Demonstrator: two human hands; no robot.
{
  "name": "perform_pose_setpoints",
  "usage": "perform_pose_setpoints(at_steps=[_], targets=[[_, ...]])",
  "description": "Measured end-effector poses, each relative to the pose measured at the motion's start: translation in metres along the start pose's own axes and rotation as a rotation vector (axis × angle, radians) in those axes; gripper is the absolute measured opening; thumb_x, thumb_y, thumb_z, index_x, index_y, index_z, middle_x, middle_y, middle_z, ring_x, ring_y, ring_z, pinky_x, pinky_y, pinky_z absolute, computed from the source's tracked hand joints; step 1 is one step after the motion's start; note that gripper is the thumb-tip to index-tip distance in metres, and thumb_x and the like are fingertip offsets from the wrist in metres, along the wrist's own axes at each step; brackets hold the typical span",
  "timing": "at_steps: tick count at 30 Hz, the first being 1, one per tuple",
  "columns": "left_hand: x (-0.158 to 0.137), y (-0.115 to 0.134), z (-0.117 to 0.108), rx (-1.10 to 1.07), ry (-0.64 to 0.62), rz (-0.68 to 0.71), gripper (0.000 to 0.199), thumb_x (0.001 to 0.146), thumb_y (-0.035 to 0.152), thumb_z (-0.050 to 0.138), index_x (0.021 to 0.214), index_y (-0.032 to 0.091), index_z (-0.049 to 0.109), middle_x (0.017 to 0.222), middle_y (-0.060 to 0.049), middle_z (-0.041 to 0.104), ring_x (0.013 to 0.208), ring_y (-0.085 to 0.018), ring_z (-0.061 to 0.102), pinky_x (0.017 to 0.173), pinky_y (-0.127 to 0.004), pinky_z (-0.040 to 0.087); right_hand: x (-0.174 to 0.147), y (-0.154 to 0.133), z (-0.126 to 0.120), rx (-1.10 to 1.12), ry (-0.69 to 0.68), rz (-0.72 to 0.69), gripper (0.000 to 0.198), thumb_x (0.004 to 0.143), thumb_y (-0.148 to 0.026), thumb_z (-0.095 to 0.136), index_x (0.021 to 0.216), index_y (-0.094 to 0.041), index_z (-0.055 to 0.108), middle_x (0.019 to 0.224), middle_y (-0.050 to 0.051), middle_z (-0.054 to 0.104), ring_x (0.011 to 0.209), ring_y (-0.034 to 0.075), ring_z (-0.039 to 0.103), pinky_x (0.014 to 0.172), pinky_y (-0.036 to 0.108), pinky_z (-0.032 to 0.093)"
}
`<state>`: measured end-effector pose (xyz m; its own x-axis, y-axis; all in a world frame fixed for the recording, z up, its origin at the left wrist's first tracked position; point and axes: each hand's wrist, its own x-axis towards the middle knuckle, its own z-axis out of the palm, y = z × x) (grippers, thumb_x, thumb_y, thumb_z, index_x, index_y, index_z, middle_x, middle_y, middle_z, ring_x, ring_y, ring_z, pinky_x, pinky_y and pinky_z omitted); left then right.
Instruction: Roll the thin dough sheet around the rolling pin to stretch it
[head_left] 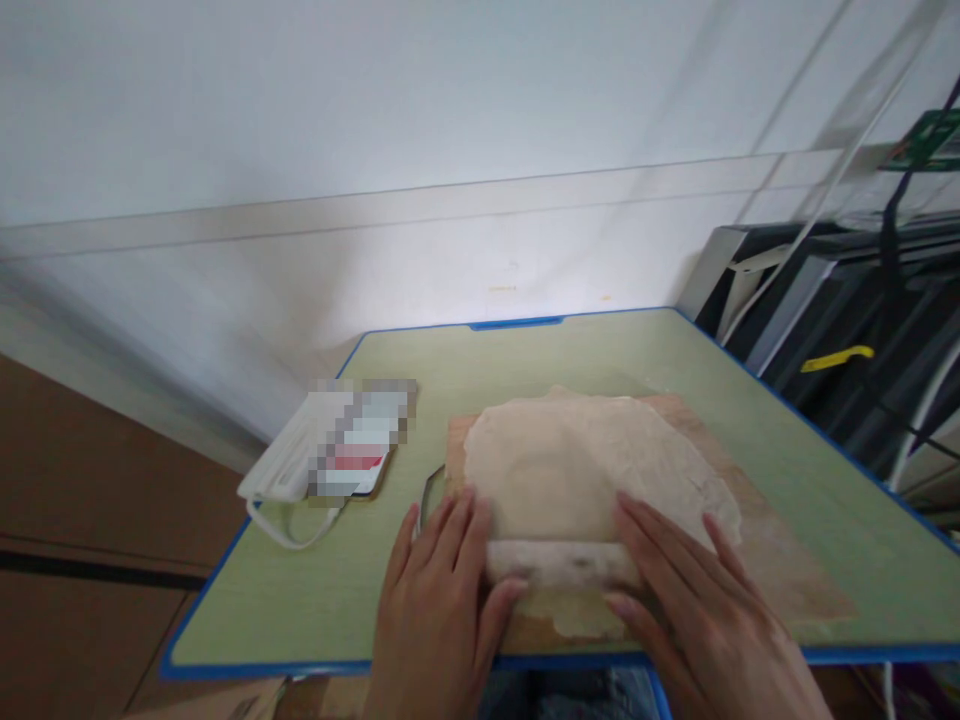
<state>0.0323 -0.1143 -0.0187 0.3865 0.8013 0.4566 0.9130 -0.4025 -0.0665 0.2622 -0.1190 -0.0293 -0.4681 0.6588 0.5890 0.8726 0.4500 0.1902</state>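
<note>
A wide, thin sheet of dough (551,470) with an uneven edge lies over a wooden board (780,575). Across its near part runs a whitish, blurred rolling pin (562,563). My left hand (439,590) presses on the pin's left end, its fingers stretched out flat and its thumb on the near side. At the other end, my right hand (697,600) lies over the pin with fingers stretched forward. Both palms hide the pin's ends. Some dough shows on the near side of the pin.
The board rests on a green table (300,620) with a blue rim. Left of the dough are a phone (367,450), partly blurred out, and a white device (281,460) with a looped strap. A wall stands behind; dark panels (832,300) and cables line the right side.
</note>
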Motion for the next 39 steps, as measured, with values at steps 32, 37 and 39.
perform_pose_setpoints(at_steps=[32, 37, 39], targets=[[0.032, -0.001, 0.008, 0.008, -0.067, -0.065, 0.041, 0.091, 0.034, 0.034, 0.117, 0.014, 0.06, 0.123, -0.008, 0.061, 0.113, -0.026, 0.056, 0.1, -0.045, 0.028, 0.018, 0.003, 0.004, 0.144, -0.048, 0.094, 0.041, 0.094, -0.04, 0.033, 0.114, -0.014, 0.058, 0.111, 0.01, 0.068, 0.099, 0.021, 0.065, 0.094, 0.044, 0.045], [0.01, -0.003, 0.006, 0.011, 0.005, -0.054, 0.038, 0.09, 0.032, 0.039, 0.118, 0.015, 0.059, 0.124, -0.007, 0.061, 0.114, -0.023, 0.056, 0.109, -0.038, 0.016, -0.001, 0.002, 0.003, 0.096, 0.022, 0.016, 0.042, 0.089, -0.041, 0.043, 0.116, -0.012, 0.057, 0.112, 0.009, 0.067, 0.099, 0.021, 0.065, 0.092, 0.038, 0.045], [-0.005, -0.007, 0.006, 0.036, 0.017, 0.054, 0.04, 0.088, 0.032, 0.044, 0.122, 0.015, 0.056, 0.125, -0.007, 0.059, 0.113, -0.022, 0.056, 0.112, -0.035, 0.008, -0.013, 0.003, 0.005, 0.058, 0.047, -0.036, 0.043, 0.086, -0.044, 0.047, 0.116, -0.014, 0.057, 0.112, 0.007, 0.067, 0.098, 0.018, 0.065, 0.092, 0.033, 0.045]])
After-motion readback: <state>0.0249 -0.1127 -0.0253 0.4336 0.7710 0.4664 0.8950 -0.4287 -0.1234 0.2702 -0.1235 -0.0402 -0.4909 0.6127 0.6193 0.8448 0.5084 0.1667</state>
